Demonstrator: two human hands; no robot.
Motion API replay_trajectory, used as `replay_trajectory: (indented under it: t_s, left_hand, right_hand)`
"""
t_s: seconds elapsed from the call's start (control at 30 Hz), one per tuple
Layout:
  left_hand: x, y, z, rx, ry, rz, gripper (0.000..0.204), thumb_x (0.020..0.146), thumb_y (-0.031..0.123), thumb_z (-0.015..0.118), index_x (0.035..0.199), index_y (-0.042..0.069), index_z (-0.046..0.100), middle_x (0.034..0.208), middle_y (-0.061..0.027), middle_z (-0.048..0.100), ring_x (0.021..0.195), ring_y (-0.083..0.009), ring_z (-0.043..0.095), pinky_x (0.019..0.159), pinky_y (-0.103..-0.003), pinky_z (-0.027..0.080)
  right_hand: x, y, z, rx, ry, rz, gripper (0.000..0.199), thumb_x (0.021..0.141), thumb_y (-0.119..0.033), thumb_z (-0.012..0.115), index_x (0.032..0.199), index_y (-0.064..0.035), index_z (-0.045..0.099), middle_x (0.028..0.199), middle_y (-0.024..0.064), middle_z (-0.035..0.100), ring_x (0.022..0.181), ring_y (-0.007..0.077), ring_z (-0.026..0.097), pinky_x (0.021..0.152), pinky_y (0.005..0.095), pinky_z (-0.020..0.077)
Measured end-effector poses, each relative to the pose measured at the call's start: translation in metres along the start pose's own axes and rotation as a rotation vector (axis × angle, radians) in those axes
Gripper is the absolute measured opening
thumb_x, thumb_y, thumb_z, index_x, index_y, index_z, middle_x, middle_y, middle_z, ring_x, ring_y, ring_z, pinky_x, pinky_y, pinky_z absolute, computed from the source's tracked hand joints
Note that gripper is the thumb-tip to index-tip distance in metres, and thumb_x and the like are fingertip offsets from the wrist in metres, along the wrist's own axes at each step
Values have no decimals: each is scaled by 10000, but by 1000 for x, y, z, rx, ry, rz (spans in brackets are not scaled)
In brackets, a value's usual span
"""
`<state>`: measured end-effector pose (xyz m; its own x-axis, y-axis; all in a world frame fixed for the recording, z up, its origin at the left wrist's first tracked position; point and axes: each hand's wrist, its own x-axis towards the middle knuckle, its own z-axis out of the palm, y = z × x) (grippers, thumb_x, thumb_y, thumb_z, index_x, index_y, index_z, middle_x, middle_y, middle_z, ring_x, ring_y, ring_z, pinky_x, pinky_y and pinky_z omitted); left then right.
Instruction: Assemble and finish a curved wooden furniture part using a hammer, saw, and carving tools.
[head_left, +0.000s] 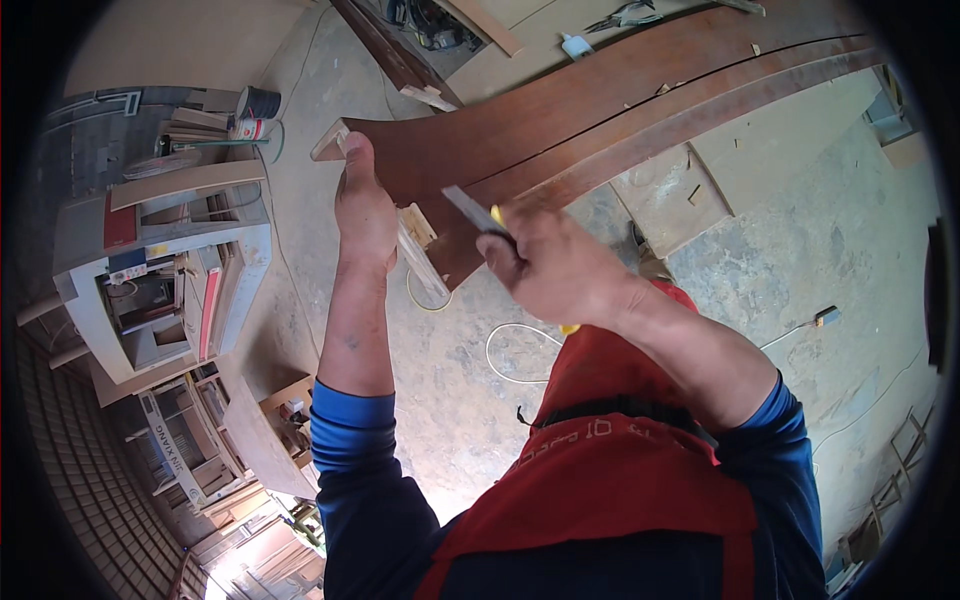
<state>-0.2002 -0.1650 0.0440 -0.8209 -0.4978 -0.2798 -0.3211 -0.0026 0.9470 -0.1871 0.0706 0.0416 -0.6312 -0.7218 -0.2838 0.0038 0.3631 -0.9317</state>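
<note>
A long, curved reddish-brown wooden board [560,110] runs from the middle toward the upper right, with a dark slit along it. My left hand [366,205] is closed on its near left end, thumb up beside the pale bare edge [330,142]; its other fingers are hidden. Next to that wrist, a pale wood strip [422,258] lies along the board's end. In my closed right hand [550,255] is a flat-bladed tool [468,208] with a grey metal blade and a yellow handle. The blade points up and left, over or just above the board; contact cannot be made out.
A grey machine cabinet [245,265] stands at the left, near a dark bucket [260,103]. Pliers [625,18] and a small white bottle [576,46] lie beyond the board. A white cord [490,350] loops on the floor. Wood chips dot the board.
</note>
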Motion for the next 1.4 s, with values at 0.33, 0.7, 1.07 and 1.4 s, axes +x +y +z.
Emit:
replay_trajectory:
  t_s: [0.33,0.7,1.07,1.4]
  left_hand:
    - [-1,-2,2,-15,18,18,686,1107,558,401,1426,-33,538,1357,-122,653,1189,-216,657,1038,-359,514]
    - [-9,7,11,30,41,15,696,1105,560,402,1433,-39,536,1375,-123,649,1199,-217,653,1043,-359,506]
    - [-1,3,7,-14,46,-41,680,1102,547,417,1417,-42,547,1322,-121,674,1141,-221,676,1022,-359,516]
    - [-9,10,12,-7,69,-64,696,1086,569,441,1425,-30,544,1354,-123,652,1191,-219,647,1021,-362,513]
  right_hand:
    - [15,-5,13,-71,37,-82,316,1029,-247,534,1026,64,585,903,299,688,932,476,693,870,526,538]
    - [16,-12,18,-138,34,-49,337,1039,-243,507,1033,85,584,868,301,694,880,454,719,822,512,572]
    - [14,-9,29,-202,114,-108,338,1044,-218,478,1017,100,590,765,276,703,806,420,754,765,476,620]
    - [9,-14,27,-131,65,-13,320,1027,-235,530,1015,83,564,883,319,683,900,481,703,823,532,562]
